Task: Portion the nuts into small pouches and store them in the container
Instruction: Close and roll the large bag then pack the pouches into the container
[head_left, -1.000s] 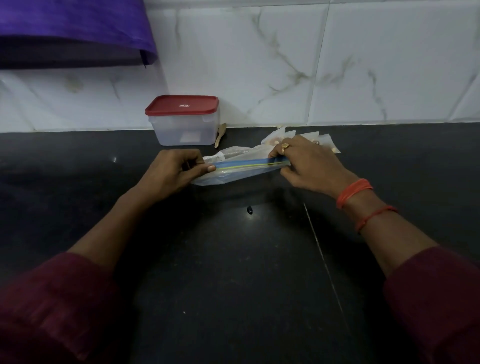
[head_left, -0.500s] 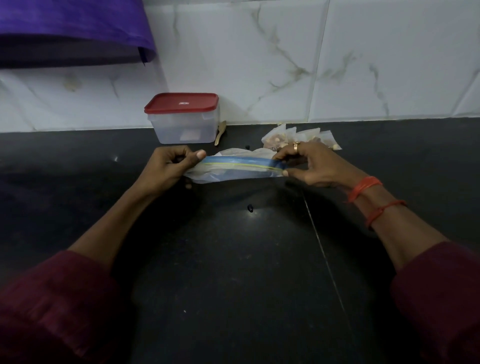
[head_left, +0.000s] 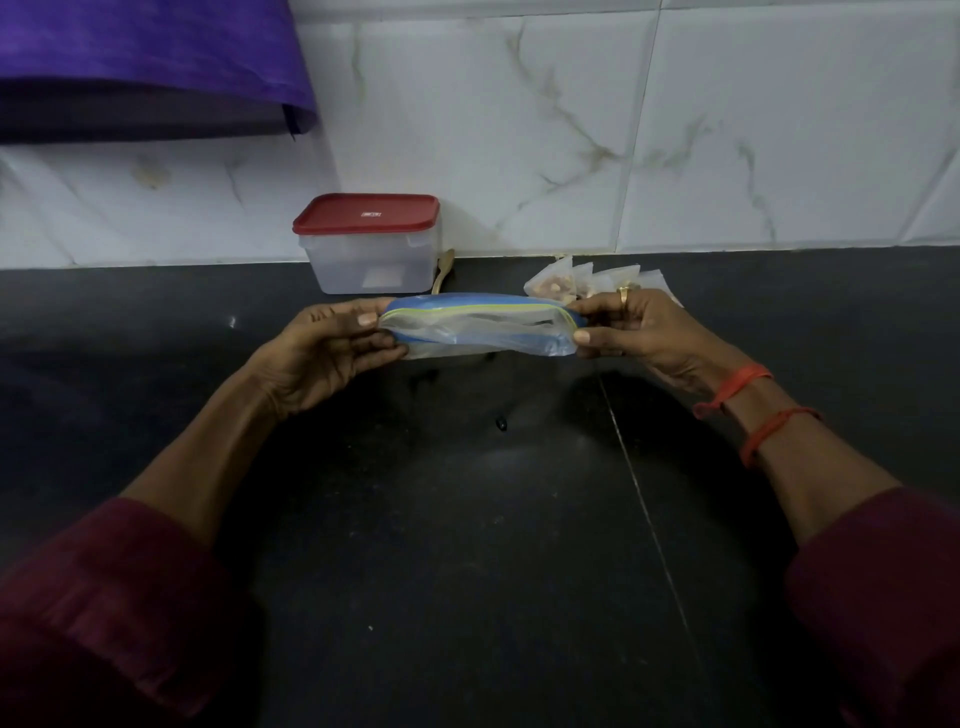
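Zip bag (head_left: 478, 332), clear plastic with blue seal strips and a yellow-green line, hangs stretched above the worktop's (head_left: 467, 545) middle, strips bowed apart. Left hand (head_left: 332, 353) pinches its left end and right hand (head_left: 639, 332) its right end, thumbs and fingers clamped on the plastic. Behind, small pouches (head_left: 589, 278) of nuts (head_left: 553, 285) lie near the back edge; a red-lidded container (head_left: 371, 254) stands there, left of them.

1 view only: a wide-angle camera on the person's head looks forward and down over the black counter (head_left: 467, 545) at close range. The red-lidded container (head_left: 371, 244) stands above and left of frame centre, the tiled wall (head_left: 623, 130) right behind it.
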